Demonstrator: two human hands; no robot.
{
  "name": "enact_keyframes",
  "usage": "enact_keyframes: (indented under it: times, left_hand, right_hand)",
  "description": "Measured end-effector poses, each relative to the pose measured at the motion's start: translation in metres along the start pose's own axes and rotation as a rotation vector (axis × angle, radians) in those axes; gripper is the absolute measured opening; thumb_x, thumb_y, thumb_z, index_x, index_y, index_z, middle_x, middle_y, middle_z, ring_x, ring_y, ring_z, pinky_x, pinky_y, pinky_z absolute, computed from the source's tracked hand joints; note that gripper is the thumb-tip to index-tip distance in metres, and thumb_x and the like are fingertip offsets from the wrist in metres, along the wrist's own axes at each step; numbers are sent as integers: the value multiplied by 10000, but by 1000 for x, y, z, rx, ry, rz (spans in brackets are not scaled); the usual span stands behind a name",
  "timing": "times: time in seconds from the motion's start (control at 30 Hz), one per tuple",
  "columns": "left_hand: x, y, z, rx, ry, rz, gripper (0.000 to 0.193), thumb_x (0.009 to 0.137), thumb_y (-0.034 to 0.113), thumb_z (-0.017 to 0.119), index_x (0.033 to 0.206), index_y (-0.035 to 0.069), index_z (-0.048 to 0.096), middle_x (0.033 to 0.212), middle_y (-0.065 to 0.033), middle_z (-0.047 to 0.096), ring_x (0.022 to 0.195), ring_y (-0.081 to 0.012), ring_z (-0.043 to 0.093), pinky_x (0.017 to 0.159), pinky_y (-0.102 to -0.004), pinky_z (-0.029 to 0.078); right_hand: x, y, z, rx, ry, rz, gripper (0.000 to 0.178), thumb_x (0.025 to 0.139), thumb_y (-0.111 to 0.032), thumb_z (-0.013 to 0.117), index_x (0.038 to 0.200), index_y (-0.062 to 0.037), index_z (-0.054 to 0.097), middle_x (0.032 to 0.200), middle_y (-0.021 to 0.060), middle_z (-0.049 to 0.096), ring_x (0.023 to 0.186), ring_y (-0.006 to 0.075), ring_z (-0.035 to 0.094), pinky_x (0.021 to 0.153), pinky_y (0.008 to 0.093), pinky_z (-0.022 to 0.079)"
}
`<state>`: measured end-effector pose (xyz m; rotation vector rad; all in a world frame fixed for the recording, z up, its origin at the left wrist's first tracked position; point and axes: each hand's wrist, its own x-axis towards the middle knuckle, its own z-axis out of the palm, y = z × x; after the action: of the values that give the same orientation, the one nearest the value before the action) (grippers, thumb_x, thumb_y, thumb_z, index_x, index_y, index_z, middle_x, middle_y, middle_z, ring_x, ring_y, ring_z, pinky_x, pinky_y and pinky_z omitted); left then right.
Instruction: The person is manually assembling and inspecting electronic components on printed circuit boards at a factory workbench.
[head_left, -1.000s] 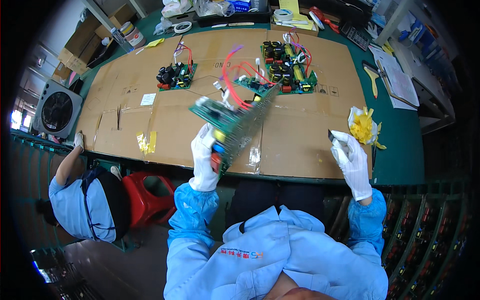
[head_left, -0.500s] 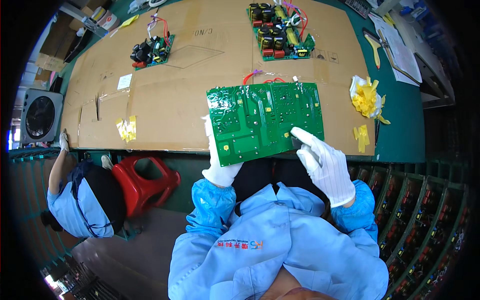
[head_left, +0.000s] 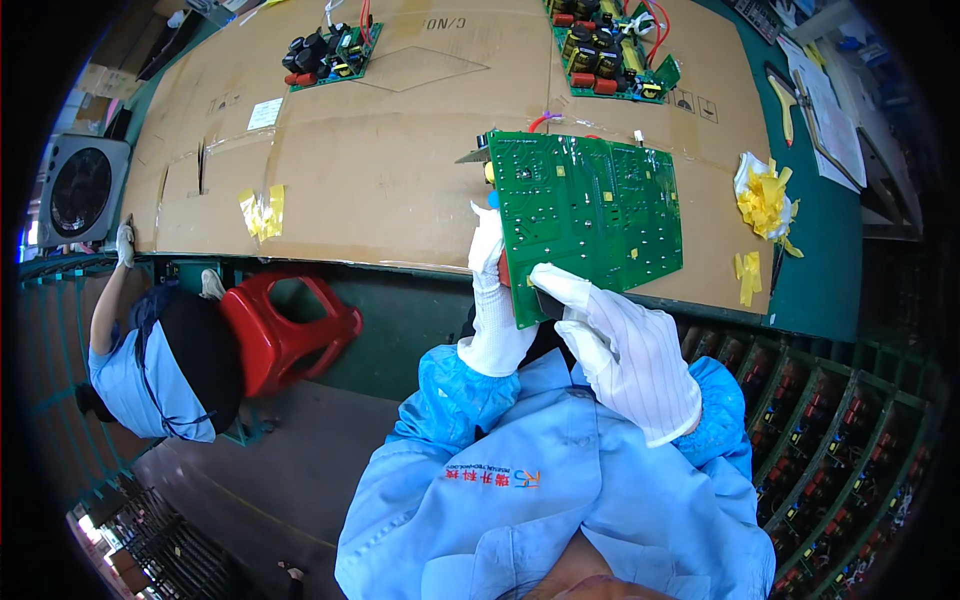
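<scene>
My left hand [head_left: 492, 300], in a white glove, grips the left edge of a green board [head_left: 585, 215], fingers closed around it and pointing up. My right hand [head_left: 620, 345], also gloved, pinches the board's lower edge, thumb and fingers pressed onto a small dark piece there; I cannot tell what that piece is. The board is held up between the hands, solder side toward me, tilted over the near edge of the table [head_left: 830, 270]. Red wire [head_left: 540, 121] peeks out just above its top edge.

Beyond the board lies a sheet of cardboard [head_left: 390, 170] covering the table. Right of my right hand sits a clump of yellow tape [head_left: 765, 200], with strips of it just below. Left of my left hand, more yellow tape strips [head_left: 262, 212] stick to the cardboard. Far beyond both hands lie two populated boards, one up left [head_left: 325, 55], one up right [head_left: 605, 55]. Well left and below, a red stool [head_left: 290, 330] stands near another person [head_left: 150, 365] in blue.
</scene>
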<state>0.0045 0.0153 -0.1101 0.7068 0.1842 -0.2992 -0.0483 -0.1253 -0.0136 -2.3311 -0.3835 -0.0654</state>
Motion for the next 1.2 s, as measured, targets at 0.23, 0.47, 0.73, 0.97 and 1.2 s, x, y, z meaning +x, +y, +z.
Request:
enact_keyframes:
  times: [0.23,0.47,0.73,0.97,1.2]
  left_hand:
    - [-5,-2,1,56,-17,-23,726,1034,637,454,1558,143,364,1493,-91,514,1334,-238,550,1106,-418,486]
    - [-10,-3,9,-112,29,29,498,1044,490,508,1370,119,567,1304,-83,647,1179,-227,638,1027,-401,525]
    - [5,3,-1,-204,54,-30,457,1045,539,500,1271,162,624,1232,-26,673,1116,-181,656,966,-397,546]
    - [12,0,-6,-241,136,-8,446,1034,550,509,1221,172,652,1182,-21,695,1058,-203,678,917,-407,565]
    - [7,-6,-13,-217,123,68,424,1051,448,542,1348,149,591,1271,-52,669,1103,-205,689,910,-393,603]
  right_hand:
    - [0,5,-3,-118,10,-54,560,938,-156,664,1485,-158,544,772,32,598,656,219,615,577,371,513]
    - [0,9,5,-304,82,-137,536,906,-149,700,1433,-154,604,722,11,522,589,187,561,496,339,463]
    - [4,25,-15,210,311,138,298,964,-56,648,1255,-14,698,1061,163,741,819,320,713,705,363,572]
    - [-31,65,-16,-176,180,224,351,981,-120,642,1330,-138,672,984,143,733,823,340,700,687,403,560]
    - [-33,64,-21,-183,52,229,422,1008,-199,605,1429,-190,581,941,117,724,791,333,688,657,433,546]
